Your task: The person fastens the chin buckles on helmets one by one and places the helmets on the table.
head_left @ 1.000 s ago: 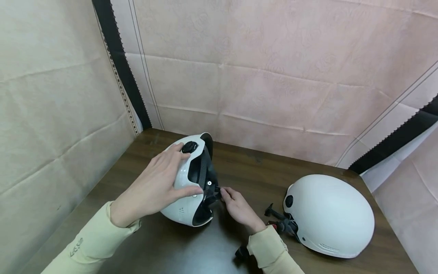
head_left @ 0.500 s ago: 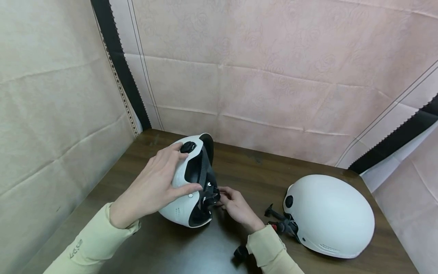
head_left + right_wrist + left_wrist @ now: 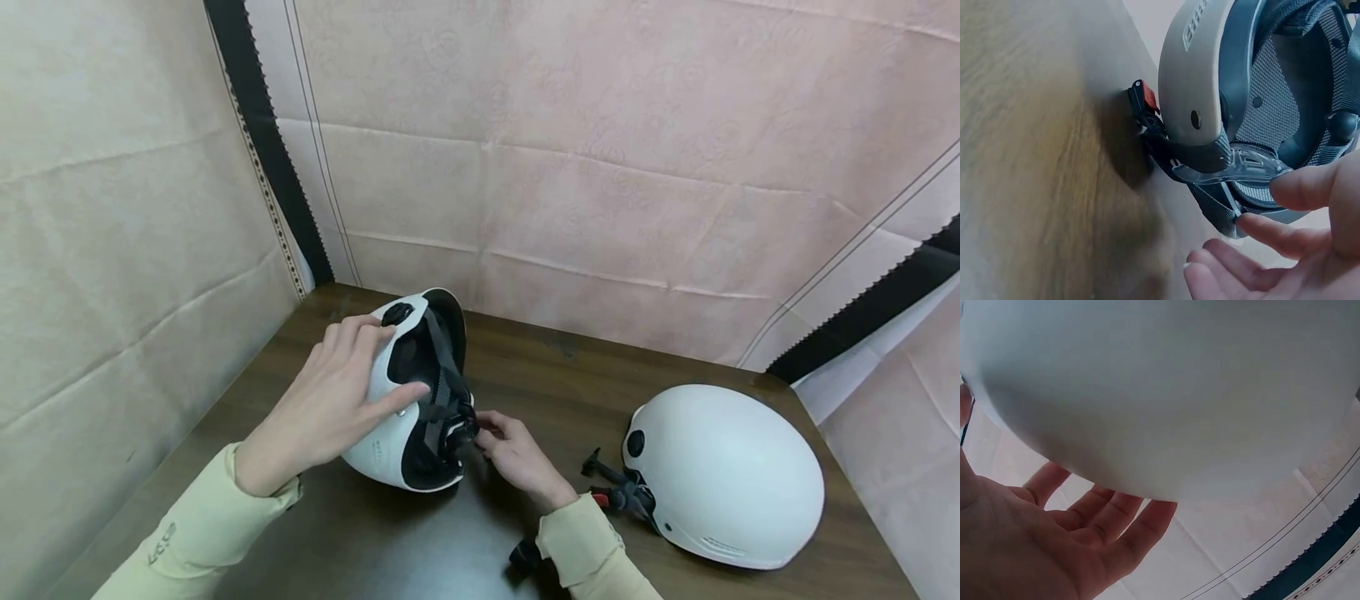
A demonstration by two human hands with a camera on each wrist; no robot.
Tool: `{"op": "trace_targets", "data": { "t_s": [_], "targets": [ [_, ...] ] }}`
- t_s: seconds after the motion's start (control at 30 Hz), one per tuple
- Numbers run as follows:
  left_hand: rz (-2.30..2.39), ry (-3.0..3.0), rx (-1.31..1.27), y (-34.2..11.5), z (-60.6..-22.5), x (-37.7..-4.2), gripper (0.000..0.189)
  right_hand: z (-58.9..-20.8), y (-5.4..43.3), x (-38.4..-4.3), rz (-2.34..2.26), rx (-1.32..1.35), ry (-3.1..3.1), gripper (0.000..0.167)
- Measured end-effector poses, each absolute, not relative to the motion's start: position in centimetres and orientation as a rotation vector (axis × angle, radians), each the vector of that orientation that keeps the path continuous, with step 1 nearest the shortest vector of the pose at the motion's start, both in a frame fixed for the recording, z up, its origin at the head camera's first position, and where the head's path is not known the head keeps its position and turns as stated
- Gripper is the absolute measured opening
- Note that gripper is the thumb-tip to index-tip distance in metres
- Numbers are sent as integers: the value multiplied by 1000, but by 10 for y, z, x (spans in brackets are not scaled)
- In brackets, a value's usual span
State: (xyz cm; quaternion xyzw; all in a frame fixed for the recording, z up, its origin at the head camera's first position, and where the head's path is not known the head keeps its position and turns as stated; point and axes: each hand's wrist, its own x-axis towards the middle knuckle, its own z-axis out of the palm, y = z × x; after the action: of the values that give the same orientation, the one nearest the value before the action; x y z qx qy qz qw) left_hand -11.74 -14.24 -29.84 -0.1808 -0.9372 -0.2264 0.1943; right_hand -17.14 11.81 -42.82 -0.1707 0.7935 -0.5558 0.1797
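A white helmet [image 3: 380, 433] lies tilted on its side at the left of the table, its black padded inside facing right and partly toward me. My left hand [image 3: 318, 408] holds its shell, fingers spread over the outside and thumb at the rim. From the left wrist, fingertips show against the smooth shell [image 3: 1166, 412]. My right hand [image 3: 520, 458] is at the lower right edge of the opening. In the right wrist view its thumb and index finger pinch a black strap [image 3: 1216, 209] beside a clear plastic piece [image 3: 1241, 164]; the other fingers hang loosely curled.
A second white helmet [image 3: 731, 475] sits dome-up at the right, its black straps [image 3: 622, 487] and red buckle part [image 3: 600, 499] lying to its left. A small black object [image 3: 525, 557] is beside my right sleeve. Pale cloth walls [image 3: 525, 192] enclose the brown table [image 3: 570, 358].
The helmet under my left hand has rolled leftward, so more of its black inside shows. My left hand has shifted slightly left with it; my right hand stays at the strap.
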Motion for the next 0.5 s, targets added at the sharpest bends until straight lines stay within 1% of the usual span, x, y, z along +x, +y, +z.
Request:
{"op": "trace_targets", "data": {
  "t_s": [0.37,0.5],
  "targets": [
    [-802,-2697,-387,-149,-307,-127,61,-422,117,-164,-1531,-445,2312,43],
    [-801,-2707,-375,-150,-304,-129,55,-420,118,-163,-1573,-375,2300,51]
  ]
}}
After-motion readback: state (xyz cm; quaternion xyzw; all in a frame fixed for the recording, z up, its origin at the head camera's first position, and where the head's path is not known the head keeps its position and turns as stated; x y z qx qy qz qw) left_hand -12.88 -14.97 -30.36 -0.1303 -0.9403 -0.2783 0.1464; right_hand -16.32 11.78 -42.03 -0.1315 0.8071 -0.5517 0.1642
